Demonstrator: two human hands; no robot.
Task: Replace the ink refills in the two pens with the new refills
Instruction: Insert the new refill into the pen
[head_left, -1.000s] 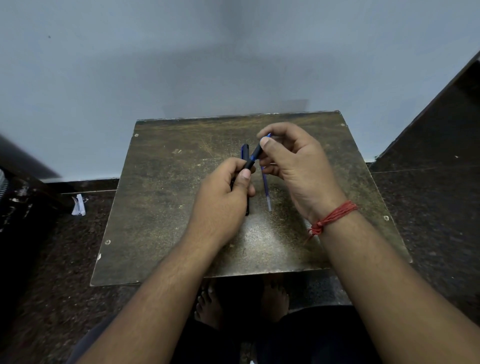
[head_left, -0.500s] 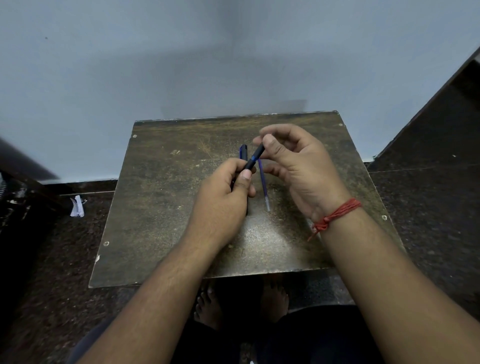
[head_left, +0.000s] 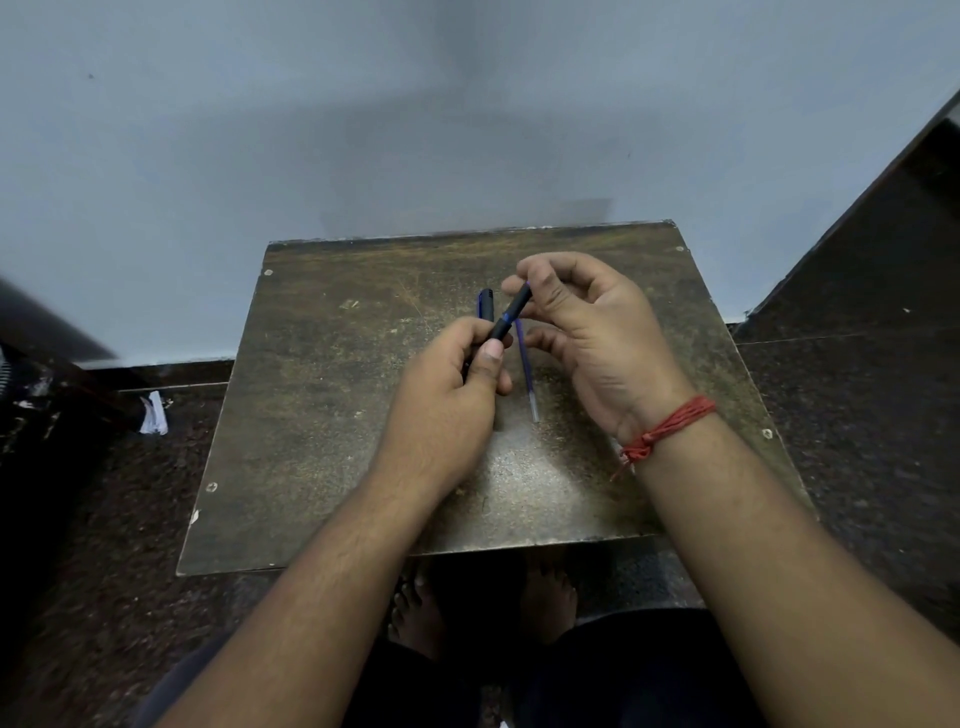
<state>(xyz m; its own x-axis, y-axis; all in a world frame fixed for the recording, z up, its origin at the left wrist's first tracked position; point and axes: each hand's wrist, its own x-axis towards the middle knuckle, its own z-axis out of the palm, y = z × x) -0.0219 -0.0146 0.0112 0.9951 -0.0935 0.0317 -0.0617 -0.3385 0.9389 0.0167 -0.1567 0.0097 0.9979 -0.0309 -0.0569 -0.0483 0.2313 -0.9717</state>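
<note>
Presently: left hand (head_left: 447, 410) grips pen (head_left: 511, 317); right hand (head_left: 592, 332) fingertips pinch its far end. Likely unscrewing, pen 1. Refill (head_left: 525, 371) lies below fingers. Next: steady counter-twist.

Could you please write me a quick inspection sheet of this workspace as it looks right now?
Surface: worn brown board, scratched, with screws at its corners.
Job's things: black pen held above the board by both hands; second pen lying on the board, mostly hidden behind the left hand; blue refill lying on the board beside it.
Clutter: crumpled white paper on the floor to the left.
Hands: left hand closed around the pen's lower end; right hand pinching its upper end; red thread on the right wrist.
Cables: nothing seen.
Surroundings: pale wall behind, dark speckled floor, bare feet under the board.
</note>
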